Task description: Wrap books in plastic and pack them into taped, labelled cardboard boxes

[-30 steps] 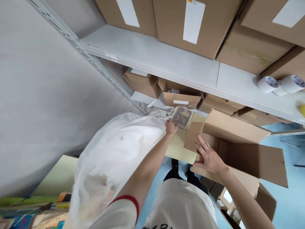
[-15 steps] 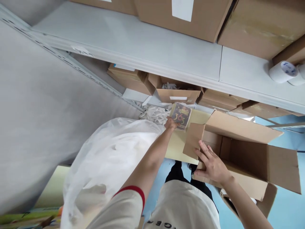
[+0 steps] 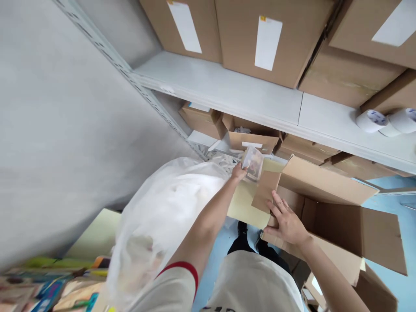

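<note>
My left hand [image 3: 239, 171] grips a plastic-wrapped book [image 3: 254, 162] by its near left edge; glare hides most of the cover. The book is tilted above a pale yellow board [image 3: 245, 203]. My right hand [image 3: 289, 223] holds the left corner of an open cardboard box [image 3: 338, 223], with fingers over the end wall beside a flap and the thumb lower on the outside. The box's flaps are spread outward, and the part of its inside that shows is bare.
A large white plastic bag [image 3: 169, 190] bulges at my left. Shelves [image 3: 227, 89] ahead carry cartons [image 3: 260, 39] and tape rolls [image 3: 372, 120]. White scraps [image 3: 224, 159] lie by the book. Colourful flat items [image 3: 55, 290] sit lower left, and another open box [image 3: 373, 286] lower right.
The book has tilted up in my left hand, its dark 365 cover now under glare. My right hand stays on the box. The view has shifted, showing more upper shelf cartons.
</note>
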Available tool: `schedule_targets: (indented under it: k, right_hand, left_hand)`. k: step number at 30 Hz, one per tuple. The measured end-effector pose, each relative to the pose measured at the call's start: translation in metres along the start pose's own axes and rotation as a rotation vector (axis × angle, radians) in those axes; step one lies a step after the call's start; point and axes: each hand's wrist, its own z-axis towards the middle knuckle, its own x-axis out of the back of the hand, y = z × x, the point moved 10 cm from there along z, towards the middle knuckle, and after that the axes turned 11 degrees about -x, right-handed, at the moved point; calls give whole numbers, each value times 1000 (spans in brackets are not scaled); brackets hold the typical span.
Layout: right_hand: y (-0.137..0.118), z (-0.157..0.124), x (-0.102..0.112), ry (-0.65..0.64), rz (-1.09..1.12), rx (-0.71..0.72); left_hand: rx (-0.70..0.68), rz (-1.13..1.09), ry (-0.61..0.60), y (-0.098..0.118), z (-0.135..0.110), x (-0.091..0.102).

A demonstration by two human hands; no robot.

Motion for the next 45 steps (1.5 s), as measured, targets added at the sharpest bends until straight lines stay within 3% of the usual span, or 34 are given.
schedule_targets:
  k: [4, 7, 10, 12, 14, 17, 20, 22, 25, 28, 31, 37, 45]
  right_hand:
    - [0, 3, -4, 8, -17, 29]
    - [0, 3, -4, 57, -75, 52]
    - [1, -7, 3, 149, -125, 55]
    - [6, -23, 12, 209, -140, 37]
    - [20, -49, 23, 264, -152, -4]
    - [61, -99, 38, 340, -183, -154]
    - [117, -153, 52, 445, -221, -449]
    - [151, -187, 58, 530, -207, -686]
    - [184, -218, 55, 602, -114, -918]
    - [195, -220, 45, 585, -12, -935]
    - [199, -218, 39, 576, 45, -907]
    - [201, -217, 39, 544, 34, -909]
    - [203, -217, 38, 488, -23, -961]
  left_hand:
    - [-157, 71, 135, 55, -32, 63]
    - [-298, 93, 163, 103, -65, 108]
    - [-505, 115, 126, 161, -103, 137]
    - [-596, 168, 99, 199, -127, 145]
    - [-651, 217, 65, 236, -148, 143]
    - [-748, 325, 8, 291, -177, 121]
    - [-829, 399, -155, 329, -200, 74]
    - [-871, 475, -280, 342, -210, 35]
    - [-912, 624, -449, 339, -211, -27]
    - [-863, 721, -616, 314, -196, -85]
    - [-766, 710, -733, 280, -176, -128]
    - [-652, 685, -767, 227, -151, -173]
    - [-468, 819, -903, 171, -154, -211]
